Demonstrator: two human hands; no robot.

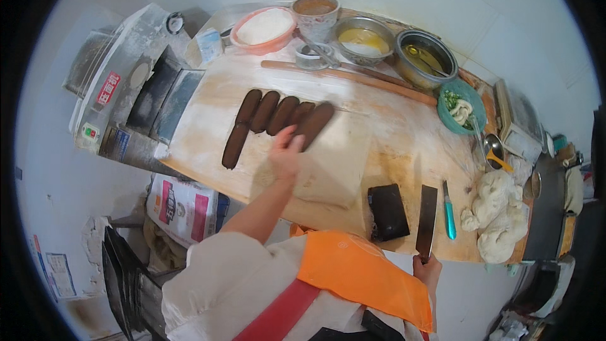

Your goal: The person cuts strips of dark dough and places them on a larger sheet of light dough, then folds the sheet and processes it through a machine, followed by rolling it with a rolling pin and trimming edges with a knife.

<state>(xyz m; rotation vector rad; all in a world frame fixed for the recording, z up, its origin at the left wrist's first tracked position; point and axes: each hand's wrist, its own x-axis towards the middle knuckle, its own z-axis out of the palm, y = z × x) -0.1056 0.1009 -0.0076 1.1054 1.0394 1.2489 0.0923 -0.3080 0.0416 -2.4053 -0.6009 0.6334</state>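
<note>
One dark strip (318,124) in the left hand (286,155) (the right hand (428,268) grips a cleaver (427,221)) seems mid-placement, needing alignment with the strip row (264,112).

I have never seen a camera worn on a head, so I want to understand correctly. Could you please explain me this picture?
There is no robot here: the hands are a person's own. The single picture comes from a wide camera on that person's head, looking down, so straight edges bend.

The left hand holds a blurred brown strip over a pale, flat sheet. The right hand grips a broad dark blade at its near end.

On the wooden worktop lie other brown strips, a dark wrapped block, a teal-handled knife and lumps of dough. Bowls stand along the back.
</note>
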